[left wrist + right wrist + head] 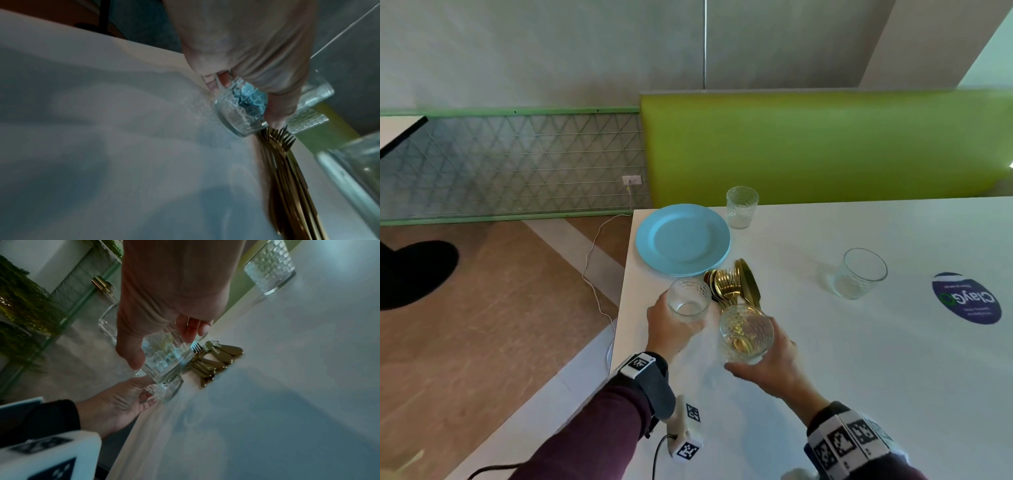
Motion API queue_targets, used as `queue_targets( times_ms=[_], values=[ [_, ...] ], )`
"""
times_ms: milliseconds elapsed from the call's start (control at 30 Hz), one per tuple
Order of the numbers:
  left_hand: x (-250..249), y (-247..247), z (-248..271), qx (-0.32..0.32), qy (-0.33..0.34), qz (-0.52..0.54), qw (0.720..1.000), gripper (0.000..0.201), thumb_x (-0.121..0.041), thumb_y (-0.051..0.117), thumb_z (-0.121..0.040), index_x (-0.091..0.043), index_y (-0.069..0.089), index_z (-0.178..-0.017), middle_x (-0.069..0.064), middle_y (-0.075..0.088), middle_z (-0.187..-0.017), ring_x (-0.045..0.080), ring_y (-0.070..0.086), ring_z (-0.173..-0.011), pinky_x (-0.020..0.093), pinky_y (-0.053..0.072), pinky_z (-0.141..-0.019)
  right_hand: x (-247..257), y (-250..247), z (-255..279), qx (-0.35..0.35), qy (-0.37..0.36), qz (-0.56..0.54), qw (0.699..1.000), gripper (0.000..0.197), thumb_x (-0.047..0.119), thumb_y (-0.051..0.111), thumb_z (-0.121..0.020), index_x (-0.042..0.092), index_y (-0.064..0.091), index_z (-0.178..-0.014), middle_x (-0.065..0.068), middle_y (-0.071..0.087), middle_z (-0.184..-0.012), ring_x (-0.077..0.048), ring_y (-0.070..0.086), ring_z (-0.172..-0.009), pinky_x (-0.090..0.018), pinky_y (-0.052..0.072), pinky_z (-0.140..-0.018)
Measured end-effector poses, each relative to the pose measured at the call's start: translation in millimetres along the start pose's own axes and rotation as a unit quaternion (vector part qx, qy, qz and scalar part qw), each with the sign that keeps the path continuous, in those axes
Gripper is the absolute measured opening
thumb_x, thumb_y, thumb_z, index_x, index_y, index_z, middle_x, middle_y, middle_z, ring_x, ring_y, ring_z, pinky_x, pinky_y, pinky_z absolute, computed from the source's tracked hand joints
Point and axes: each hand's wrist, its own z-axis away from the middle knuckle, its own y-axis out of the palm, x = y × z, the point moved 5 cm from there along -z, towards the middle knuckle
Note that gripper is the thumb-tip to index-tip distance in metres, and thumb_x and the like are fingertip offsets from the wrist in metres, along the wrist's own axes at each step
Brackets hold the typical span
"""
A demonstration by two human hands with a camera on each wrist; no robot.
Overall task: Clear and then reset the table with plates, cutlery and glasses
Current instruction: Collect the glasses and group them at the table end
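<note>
My left hand (671,325) grips a clear patterned glass (688,301) at the table's left edge; in the left wrist view this glass (240,112) sits low at the tabletop, beside gold cutlery (287,162). With my right hand (767,370) I hold a second patterned glass (746,335), tilted and raised over the handles of the gold cutlery (736,284). The right wrist view has both held glasses close together: mine (164,356) above, the left hand's (164,391) below. Stacked light blue plates (683,240) lie behind the cutlery.
A third glass (742,207) stands at the far edge by the plates, and another glass (861,274) stands to the right. A round dark sticker (966,298) is on the white table (825,359). A green bench back (825,147) runs behind.
</note>
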Motion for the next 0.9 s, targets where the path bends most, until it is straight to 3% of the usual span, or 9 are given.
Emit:
queue_targets(
  times_ms=[100, 233, 400, 500, 600, 667, 833, 900],
  values=[
    [8.7, -9.9, -9.0, -0.004, 0.009, -0.004, 1.0, 0.076, -0.029, 0.086, -0.049, -0.013, 0.055, -0.117, 0.005, 0.065, -0.115, 0.025, 0.058, -0.111, 0.039, 0.048, -0.097, 10.6, 12.1, -20.4, 0.0, 0.006, 0.011, 1.0, 0.092, 0.031, 0.09, -0.05, 0.018, 0.046, -0.13, 0.006, 0.053, -0.112, -0.021, 0.05, -0.117, -0.028, 0.04, -0.096],
    [29.0, -37.0, -19.9, -0.033, 0.0, 0.021, 0.999, 0.07, -0.016, 0.088, -0.054, -0.012, 0.056, -0.117, -0.003, 0.063, -0.109, 0.014, 0.058, -0.101, 0.026, 0.045, -0.086, 23.0, 29.7, -40.8, 0.007, 0.037, 0.065, 0.997, 0.096, 0.047, 0.083, -0.053, 0.022, 0.038, -0.134, -0.003, 0.045, -0.13, -0.022, 0.039, -0.125, -0.035, 0.035, -0.108],
    [51.6, -49.6, -33.9, -0.011, -0.004, 0.022, 1.0, 0.065, -0.027, 0.089, -0.049, -0.027, 0.057, -0.105, -0.011, 0.066, -0.105, 0.01, 0.063, -0.099, 0.032, 0.053, -0.084, 38.8, 48.7, -56.6, 0.023, 0.038, 0.129, 0.991, 0.095, 0.055, 0.078, -0.057, 0.022, 0.035, -0.135, -0.002, 0.04, -0.137, -0.02, 0.032, -0.13, -0.034, 0.02, -0.113],
    [53.4, -49.3, -32.5, -0.005, -0.005, 0.029, 1.0, 0.07, -0.027, 0.087, -0.049, -0.028, 0.049, -0.108, -0.012, 0.058, -0.113, 0.006, 0.056, -0.105, 0.032, 0.048, -0.092, 43.0, 56.4, -62.6, 0.024, 0.024, 0.14, 0.99, 0.094, 0.055, 0.078, -0.057, 0.02, 0.037, -0.134, -0.001, 0.041, -0.136, -0.02, 0.031, -0.131, -0.032, 0.018, -0.114],
    [49.2, -50.2, -28.6, -0.003, 0.003, 0.054, 0.999, 0.09, -0.034, 0.081, -0.043, -0.021, 0.047, -0.125, -0.007, 0.052, -0.12, 0.009, 0.049, -0.113, 0.032, 0.043, -0.098, 46.1, 58.6, -67.1, 0.018, 0.009, 0.146, 0.989, 0.093, 0.052, 0.078, -0.059, 0.018, 0.037, -0.135, 0.001, 0.042, -0.137, -0.018, 0.03, -0.132, -0.031, 0.015, -0.115],
    [45.9, -52.3, -27.2, -0.005, 0.009, 0.058, 0.998, 0.085, -0.03, 0.078, -0.045, -0.02, 0.047, -0.123, -0.008, 0.052, -0.116, 0.009, 0.049, -0.11, 0.03, 0.043, -0.095, 45.5, 59.1, -69.8, 0.015, 0.009, 0.153, 0.988, 0.097, 0.054, 0.078, -0.06, 0.018, 0.034, -0.138, 0.0, 0.039, -0.141, -0.018, 0.027, -0.136, -0.032, 0.013, -0.116],
    [47.8, -52.4, -28.4, -0.003, 0.005, 0.048, 0.999, 0.083, -0.029, 0.085, -0.046, -0.017, 0.05, -0.12, -0.003, 0.058, -0.118, 0.017, 0.055, -0.114, 0.041, 0.047, -0.098, 44.2, 59.2, -71.6, 0.021, 0.016, 0.165, 0.986, 0.104, 0.058, 0.076, -0.061, 0.017, 0.027, -0.143, -0.005, 0.026, -0.153, -0.02, 0.01, -0.145, -0.035, 0.007, -0.119],
    [50.2, -51.4, -29.7, 0.006, 0.014, 0.039, 0.999, 0.092, -0.04, 0.088, -0.042, -0.02, 0.048, -0.122, -0.001, 0.058, -0.121, 0.018, 0.055, -0.116, 0.043, 0.047, -0.099, 44.7, 57.7, -71.5, 0.026, 0.002, 0.169, 0.985, 0.108, 0.06, 0.076, -0.059, 0.018, 0.026, -0.144, -0.002, 0.028, -0.152, -0.019, 0.007, -0.146, -0.035, 0.005, -0.118]
  ],
)
